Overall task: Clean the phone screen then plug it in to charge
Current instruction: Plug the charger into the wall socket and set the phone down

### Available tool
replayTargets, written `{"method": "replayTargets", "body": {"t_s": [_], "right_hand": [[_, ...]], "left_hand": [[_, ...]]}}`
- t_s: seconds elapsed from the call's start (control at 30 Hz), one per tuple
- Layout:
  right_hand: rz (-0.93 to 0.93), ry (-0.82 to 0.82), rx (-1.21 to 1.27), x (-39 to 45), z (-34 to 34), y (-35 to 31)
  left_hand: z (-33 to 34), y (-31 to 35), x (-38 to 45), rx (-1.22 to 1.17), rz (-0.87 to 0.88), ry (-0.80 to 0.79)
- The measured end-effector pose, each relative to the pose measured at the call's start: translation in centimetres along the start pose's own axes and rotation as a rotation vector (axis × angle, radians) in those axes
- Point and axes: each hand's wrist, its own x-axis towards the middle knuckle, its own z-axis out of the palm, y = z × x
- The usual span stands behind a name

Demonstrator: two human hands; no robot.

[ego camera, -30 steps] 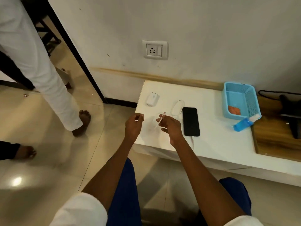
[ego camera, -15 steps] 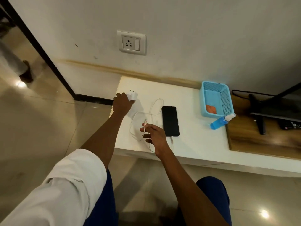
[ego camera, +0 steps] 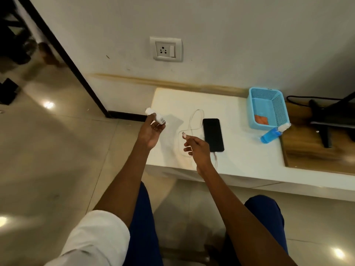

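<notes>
Here left hand (ego camera: 151, 131) grips boxy white charger (ego camera: 156, 116), right hand (ego camera: 196, 148) pinches thin cable (ego camera: 194, 120).

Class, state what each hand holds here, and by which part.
The left hand grips the white charger adapter around its body. The right hand pinches the white cable just behind its free plug end.

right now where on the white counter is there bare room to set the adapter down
Bare patches: between the phone and the blue basket, and behind the cable loop toward the wall. Crowded near the spray bottle.
</notes>
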Motion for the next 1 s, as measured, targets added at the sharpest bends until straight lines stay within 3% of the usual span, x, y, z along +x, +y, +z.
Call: {"method": "replayTargets", "body": {"t_s": [0.3,0.67,1.0], "right_hand": [[-0.274,-0.033,-0.280,-2.6,2.3,-0.9],[-0.735,0.158,-0.826,-4.8,4.4,-2.7],[-0.808,0.261,-1.003,-4.8,4.4,-3.7]], "left_hand": [[-2.7,-0.4,-7.3,-0.230,0.010,-0.015],[-1.6,-0.5,-9.0,-0.285,0.062,-0.078],[-0.9,-1.6,-9.1,-0.294,0.045,-0.087]]}}
